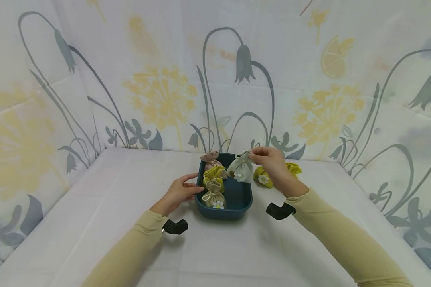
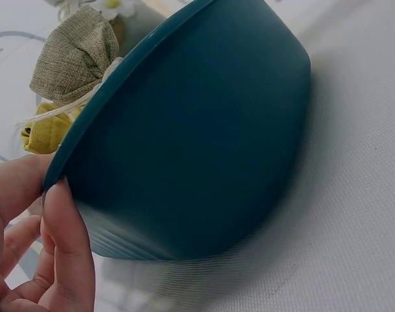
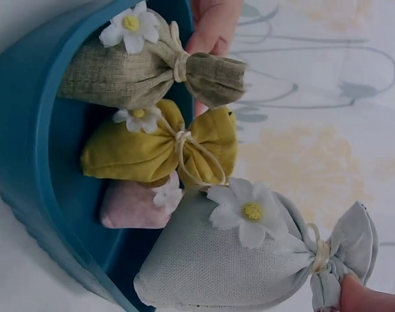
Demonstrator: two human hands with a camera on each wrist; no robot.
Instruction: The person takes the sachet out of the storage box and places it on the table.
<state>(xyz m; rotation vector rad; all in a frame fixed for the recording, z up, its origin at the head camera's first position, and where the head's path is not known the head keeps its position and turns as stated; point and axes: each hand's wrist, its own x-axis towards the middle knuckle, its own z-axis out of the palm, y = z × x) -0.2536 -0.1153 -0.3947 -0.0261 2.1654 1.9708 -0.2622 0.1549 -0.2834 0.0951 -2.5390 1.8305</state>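
Note:
My left hand (image 1: 179,191) pinches the left rim of a dark blue plastic bin (image 1: 222,215) between thumb and fingers. With its thumb and fingertips, my right hand (image 1: 274,163) holds a pale grey drawstring pouch (image 3: 217,253) by its gathered top. This pouch bears a white flower and hangs over the bin's right side. Along the left side inside the bin sit a pink pouch (image 1: 210,158), a yellow pouch (image 1: 213,176) and a beige-olive pouch (image 1: 214,196), the olive one nearest me. The left wrist view shows mostly the bin's outer wall (image 2: 191,143).
Mustard-yellow pouch fabric with a white flower (image 1: 263,177) lies right of the bin, partly behind my right hand; whether it is one pouch or two I cannot tell. A white cloth (image 1: 129,175) covers the table. Flower-printed fabric (image 1: 165,99) stands behind it.

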